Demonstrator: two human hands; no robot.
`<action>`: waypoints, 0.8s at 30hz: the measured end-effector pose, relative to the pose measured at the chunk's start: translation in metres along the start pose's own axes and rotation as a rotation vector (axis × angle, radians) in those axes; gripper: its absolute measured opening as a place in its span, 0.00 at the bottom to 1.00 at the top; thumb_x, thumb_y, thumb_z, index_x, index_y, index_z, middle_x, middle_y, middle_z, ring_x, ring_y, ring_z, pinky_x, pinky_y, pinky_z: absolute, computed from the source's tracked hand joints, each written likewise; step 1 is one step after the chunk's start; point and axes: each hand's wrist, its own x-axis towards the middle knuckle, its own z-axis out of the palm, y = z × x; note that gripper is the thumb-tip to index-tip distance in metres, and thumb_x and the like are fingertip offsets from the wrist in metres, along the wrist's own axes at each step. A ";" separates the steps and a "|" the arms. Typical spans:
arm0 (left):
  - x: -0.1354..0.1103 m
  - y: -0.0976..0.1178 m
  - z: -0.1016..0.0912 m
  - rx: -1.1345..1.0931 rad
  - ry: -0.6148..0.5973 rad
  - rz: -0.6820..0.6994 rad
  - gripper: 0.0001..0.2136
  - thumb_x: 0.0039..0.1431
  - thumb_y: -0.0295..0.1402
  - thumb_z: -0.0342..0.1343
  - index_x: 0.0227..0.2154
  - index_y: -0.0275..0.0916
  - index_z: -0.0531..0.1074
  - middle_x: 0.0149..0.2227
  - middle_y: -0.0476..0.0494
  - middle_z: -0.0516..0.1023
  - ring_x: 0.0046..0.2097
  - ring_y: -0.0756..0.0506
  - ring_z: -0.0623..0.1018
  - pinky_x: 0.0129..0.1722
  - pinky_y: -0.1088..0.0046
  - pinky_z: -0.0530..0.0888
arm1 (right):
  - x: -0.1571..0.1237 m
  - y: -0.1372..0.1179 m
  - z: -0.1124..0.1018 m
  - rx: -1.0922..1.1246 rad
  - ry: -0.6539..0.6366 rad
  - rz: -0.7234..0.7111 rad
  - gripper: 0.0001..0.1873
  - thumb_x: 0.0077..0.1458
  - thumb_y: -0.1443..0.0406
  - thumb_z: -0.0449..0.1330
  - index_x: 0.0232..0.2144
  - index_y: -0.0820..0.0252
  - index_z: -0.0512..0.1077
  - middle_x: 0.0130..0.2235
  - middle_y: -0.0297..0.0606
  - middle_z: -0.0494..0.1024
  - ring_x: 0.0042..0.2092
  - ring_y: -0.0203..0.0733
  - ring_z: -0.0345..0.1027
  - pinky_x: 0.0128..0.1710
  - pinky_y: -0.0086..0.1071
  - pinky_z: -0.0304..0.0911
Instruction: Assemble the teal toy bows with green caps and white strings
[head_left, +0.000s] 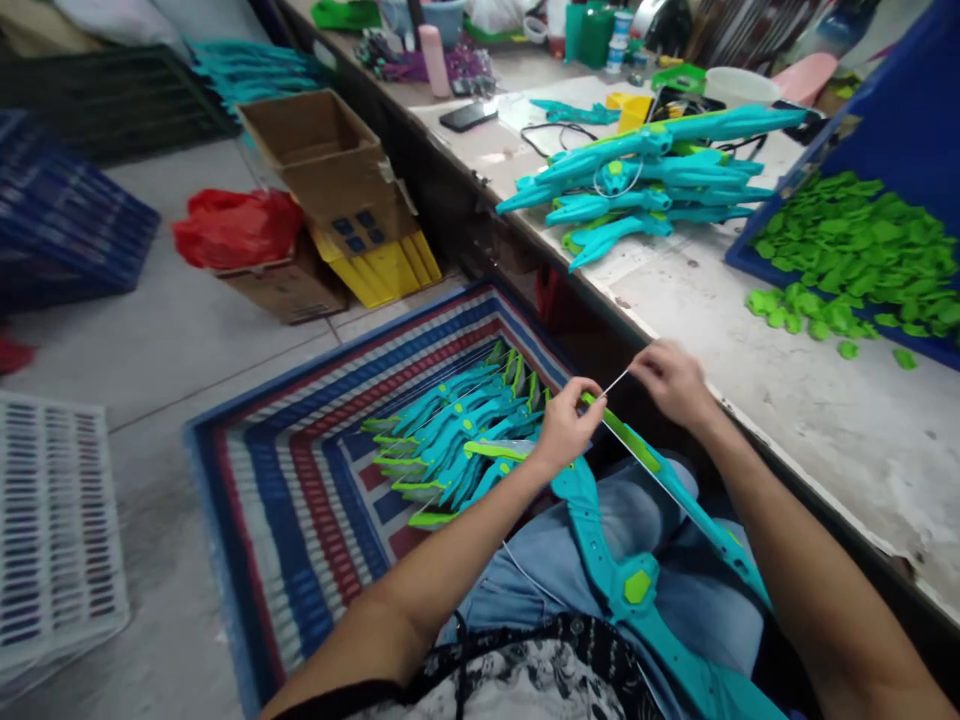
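My left hand [570, 422] is closed round the green-tipped end of a long teal plastic limb [686, 505], apparently part of a toy bow. In my right hand [667, 378] a thin white string [616, 382] is pinched, stretched short and taut from the limb's tip. More white string runs along the limb. Across my lap lies a teal toy bow body [600, 540] with a green hexagon at its middle; whether it is one piece with the limb I cannot tell. My left forearm hides part of it.
A striped lined bin [262, 520] at my left holds several toy bows [457, 425]. On the workbench [810, 450] stand a pile of teal bows [637, 190], a phone [469, 116] and a blue crate [780, 205] of green pieces. Cardboard boxes [322, 150] and a white basket [56, 530] are on the floor.
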 end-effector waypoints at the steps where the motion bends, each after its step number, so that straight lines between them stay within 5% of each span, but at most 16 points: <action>1: -0.003 -0.001 0.002 -0.010 0.000 0.036 0.04 0.57 0.31 0.54 0.33 0.39 0.73 0.34 0.46 0.74 0.37 0.48 0.74 0.37 0.73 0.70 | 0.009 0.011 -0.007 -0.039 0.124 0.090 0.09 0.54 0.65 0.58 0.23 0.58 0.69 0.28 0.37 0.70 0.34 0.41 0.64 0.36 0.37 0.61; 3: -0.004 0.000 0.005 -0.032 -0.053 0.070 0.07 0.57 0.29 0.52 0.31 0.40 0.75 0.34 0.45 0.74 0.38 0.48 0.74 0.40 0.72 0.70 | 0.023 0.020 -0.019 -0.100 0.385 0.271 0.11 0.54 0.63 0.58 0.21 0.58 0.68 0.26 0.37 0.69 0.33 0.41 0.64 0.35 0.38 0.62; 5: 0.002 0.004 0.005 -0.097 -0.138 0.003 0.07 0.55 0.30 0.54 0.28 0.40 0.78 0.35 0.44 0.74 0.39 0.47 0.74 0.41 0.72 0.69 | 0.025 0.005 -0.024 -0.082 0.510 0.325 0.11 0.55 0.60 0.57 0.22 0.57 0.68 0.27 0.37 0.69 0.34 0.41 0.66 0.35 0.38 0.63; 9: 0.029 0.011 -0.001 -0.466 -0.217 -0.411 0.14 0.56 0.43 0.56 0.30 0.37 0.78 0.33 0.42 0.76 0.35 0.47 0.74 0.34 0.72 0.68 | -0.017 -0.067 0.010 0.138 0.255 0.087 0.08 0.58 0.61 0.56 0.28 0.56 0.69 0.35 0.38 0.73 0.45 0.45 0.69 0.47 0.43 0.66; 11: 0.040 0.014 -0.007 -0.512 -0.208 -0.495 0.12 0.52 0.41 0.59 0.28 0.35 0.77 0.31 0.43 0.76 0.32 0.48 0.73 0.32 0.72 0.68 | -0.044 -0.091 0.036 0.205 0.238 0.090 0.07 0.58 0.63 0.56 0.29 0.56 0.70 0.37 0.40 0.71 0.47 0.46 0.68 0.49 0.45 0.66; 15: 0.042 0.022 -0.026 -0.071 -0.111 -0.170 0.04 0.47 0.25 0.60 0.20 0.36 0.72 0.33 0.44 0.75 0.38 0.46 0.73 0.42 0.70 0.69 | -0.069 -0.090 0.071 0.343 0.315 0.262 0.06 0.58 0.64 0.57 0.30 0.58 0.72 0.39 0.41 0.69 0.47 0.45 0.67 0.47 0.42 0.66; 18: 0.031 0.028 -0.031 0.067 -0.016 0.009 0.04 0.51 0.24 0.56 0.25 0.38 0.73 0.32 0.45 0.75 0.38 0.47 0.74 0.42 0.71 0.70 | -0.066 -0.084 0.078 0.416 0.368 0.335 0.05 0.56 0.64 0.59 0.30 0.58 0.72 0.37 0.39 0.69 0.43 0.42 0.68 0.44 0.38 0.67; 24: 0.026 0.030 -0.027 -0.437 -0.091 -0.365 0.10 0.47 0.35 0.63 0.29 0.33 0.74 0.25 0.46 0.76 0.23 0.50 0.73 0.18 0.78 0.65 | -0.049 -0.095 0.078 0.421 0.527 0.434 0.07 0.55 0.63 0.60 0.27 0.59 0.73 0.35 0.38 0.68 0.37 0.38 0.66 0.34 0.30 0.67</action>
